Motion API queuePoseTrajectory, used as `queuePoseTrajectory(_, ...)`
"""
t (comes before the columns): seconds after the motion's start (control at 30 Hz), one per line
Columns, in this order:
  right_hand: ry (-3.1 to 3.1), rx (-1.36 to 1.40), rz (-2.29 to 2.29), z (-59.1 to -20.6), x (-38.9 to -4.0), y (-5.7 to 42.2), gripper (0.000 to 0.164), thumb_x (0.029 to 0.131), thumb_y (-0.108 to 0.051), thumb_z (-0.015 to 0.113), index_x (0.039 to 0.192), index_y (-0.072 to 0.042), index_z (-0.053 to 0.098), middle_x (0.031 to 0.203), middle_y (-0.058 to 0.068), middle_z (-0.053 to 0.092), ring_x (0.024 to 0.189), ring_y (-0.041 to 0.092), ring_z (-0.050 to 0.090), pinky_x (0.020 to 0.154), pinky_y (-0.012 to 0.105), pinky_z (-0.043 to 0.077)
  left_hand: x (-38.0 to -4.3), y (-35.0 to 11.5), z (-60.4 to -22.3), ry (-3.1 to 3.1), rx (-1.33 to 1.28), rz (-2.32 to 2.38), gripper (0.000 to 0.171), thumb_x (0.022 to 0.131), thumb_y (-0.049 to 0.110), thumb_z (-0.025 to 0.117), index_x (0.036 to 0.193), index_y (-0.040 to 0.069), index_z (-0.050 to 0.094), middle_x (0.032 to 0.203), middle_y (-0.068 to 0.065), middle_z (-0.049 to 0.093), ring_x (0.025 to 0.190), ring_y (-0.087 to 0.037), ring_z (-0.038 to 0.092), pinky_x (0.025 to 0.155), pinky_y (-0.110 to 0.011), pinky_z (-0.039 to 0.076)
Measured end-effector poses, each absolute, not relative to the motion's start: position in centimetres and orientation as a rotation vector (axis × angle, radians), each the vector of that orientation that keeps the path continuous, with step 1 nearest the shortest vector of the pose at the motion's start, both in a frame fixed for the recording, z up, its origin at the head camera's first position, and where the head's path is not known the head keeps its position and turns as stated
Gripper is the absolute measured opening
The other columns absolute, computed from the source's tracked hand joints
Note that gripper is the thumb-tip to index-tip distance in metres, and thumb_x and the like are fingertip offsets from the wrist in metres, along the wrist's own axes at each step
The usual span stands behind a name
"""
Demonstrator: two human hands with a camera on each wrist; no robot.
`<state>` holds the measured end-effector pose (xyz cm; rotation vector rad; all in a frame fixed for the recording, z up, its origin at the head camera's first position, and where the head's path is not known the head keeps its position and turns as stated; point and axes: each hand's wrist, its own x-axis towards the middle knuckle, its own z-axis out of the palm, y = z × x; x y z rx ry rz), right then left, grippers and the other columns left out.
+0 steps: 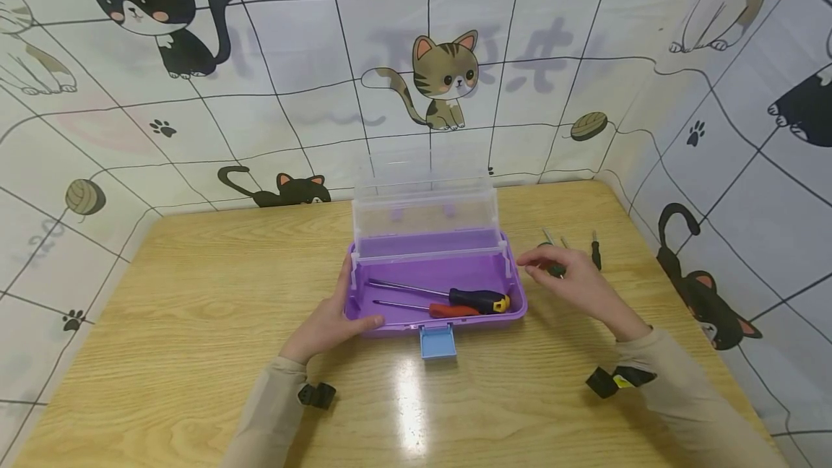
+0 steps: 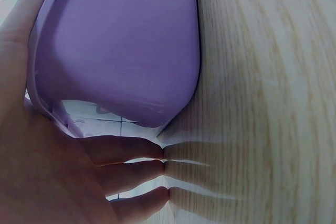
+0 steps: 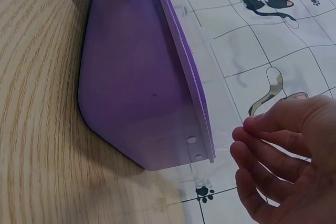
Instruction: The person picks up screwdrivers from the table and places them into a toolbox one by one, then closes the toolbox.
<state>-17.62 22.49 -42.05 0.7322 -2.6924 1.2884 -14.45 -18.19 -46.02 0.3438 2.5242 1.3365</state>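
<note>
I can't read the writing (image 1: 554, 36) at one o'clock. Left hand (image 1: 327, 325), fingers spread, touches the box (image 1: 455, 273) at its nine-o'clock edge; right hand (image 1: 575, 284), fingertips bunched, hangs just off three.

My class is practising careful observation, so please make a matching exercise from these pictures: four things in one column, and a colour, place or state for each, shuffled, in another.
Column one
1. Box
2. Latch
3. Lid
4. Left hand

Column two
A. Clear and raised
B. Touching the left end of the purple container
C. Purple, with screwdrivers inside
D. Light blue

Right pairs: 1-C, 2-D, 3-A, 4-B.
</note>
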Motion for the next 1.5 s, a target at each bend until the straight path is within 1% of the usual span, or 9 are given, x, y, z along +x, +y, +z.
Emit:
queuePoseTrajectory(0.2,-2.688,0.690,1.300,-42.0,-17.5,22.9,0.016,0.092,-0.002,0.064,0.106,-0.005,0.071,0.102,0.007,0.070,0.086,0.012,0.063,0.072,0.025,0.052,-14.5,-18.2,-46.1,2.514,0.353,1.359,0.120,0.081,0.035,0.079,0.154,0.020,-0.015,0.151,-0.030,0.021,0.128,-0.050,0.037,0.105,-0.061,0.028)
queuePoseTrajectory(0.37,-2.707,0.639,1.283,-42.2,-17.5,23.5,0.014,0.093,-0.005,0.064,0.105,-0.006,0.071,0.101,0.007,0.070,0.085,0.010,0.063,0.070,0.025,0.052,-14.4,-18.2,-46.1,2.517,0.344,1.348,0.120,0.081,0.037,0.078,0.154,0.021,-0.015,0.151,-0.030,0.022,0.130,-0.049,0.036,0.106,-0.060,0.027)
queuePoseTrajectory(0.57,-2.722,0.603,1.264,-42.3,-17.5,24.2,0.017,0.093,-0.006,0.064,0.109,-0.006,0.071,0.104,0.008,0.070,0.087,0.010,0.061,0.068,0.021,0.048,-14.4,-18.1,-46.1,2.524,0.334,1.333,0.120,0.081,0.039,0.078,0.154,0.021,-0.015,0.151,-0.031,0.022,0.130,-0.048,0.035,0.106,-0.059,0.027)
queuePoseTrajectory(0.77,-2.749,0.536,1.256,-42.0,-17.4,24.8,0.017,0.094,-0.009,0.063,0.109,-0.005,0.071,0.109,0.010,0.069,0.093,0.013,0.060,0.071,0.022,0.049,-14.4,-18.1,-46.1,2.523,0.329,1.330,0.120,0.081,0.039,0.078,0.154,0.022,-0.016,0.151,-0.031,0.022,0.130,-0.049,0.035,0.106,-0.059,0.027)
queuePoseTrajectory(0.93,-2.746,0.497,1.217,-42.1,-17.5,25.3,0.015,0.095,-0.009,0.062,0.107,-0.005,0.071,0.108,0.011,0.069,0.090,0.005,0.059,0.071,0.020,0.047,-14.4,-18.2,-46.1,2.524,0.342,1.337,0.120,0.081,0.038,0.078,0.154,0.022,-0.016,0.150,-0.031,0.023,0.129,-0.049,0.037,0.106,-0.060,0.028)
queuePoseTrajectory(1.03,-2.729,0.490,1.227,-42.2,-17.5,25.6,0.015,0.095,-0.008,0.062,0.107,-0.004,0.071,0.107,0.013,0.069,0.085,0.005,0.059,0.066,0.021,0.048,-14.4,-18.1,-46.0,2.525,0.345,1.335,0.120,0.081,0.038,0.078,0.153,0.022,-0.016,0.150,-0.031,0.022,0.128,-0.050,0.037,0.106,-0.060,0.028)
queuePoseTrajectory(1.13,-2.729,0.472,1.228,-42.2,-17.5,25.9,0.016,0.095,-0.009,0.061,0.107,-0.003,0.070,0.108,0.015,0.068,0.084,0.006,0.059,0.065,0.022,0.048,-14.4,-18.1,-46.0,2.525,0.343,1.327,0.120,0.081,0.039,0.078,0.153,0.022,-0.017,0.151,-0.030,0.020,0.129,-0.050,0.036,0.106,-0.060,0.027)
queuePoseTrajectory(1.33,-2.736,0.418,1.215,-42.2,-17.5,26.2,0.017,0.095,-0.010,0.061,0.107,-0.003,0.070,0.111,0.018,0.066,0.085,0.000,0.056,0.071,0.019,0.047,-14.4,-18.1,-45.9,2.522,0.337,1.326,0.120,0.081,0.039,0.077,0.153,0.021,-0.017,0.150,-0.031,0.023,0.130,-0.049,0.036,0.107,-0.059,0.027)
queuePoseTrajectory(1.5,-2.740,0.380,1.228,-42.2,-17.6,26.4,0.018,0.096,-0.012,0.061,0.108,-0.002,0.070,0.112,0.018,0.066,0.085,-0.001,0.055,0.071,0.016,0.045,-14.4,-18.1,-45.9,2.522,0.333,1.327,0.120,0.081,0.039,0.078,0.154,0.021,-0.016,0.151,-0.030,0.023,0.130,-0.048,0.036,0.107,-0.059,0.027)
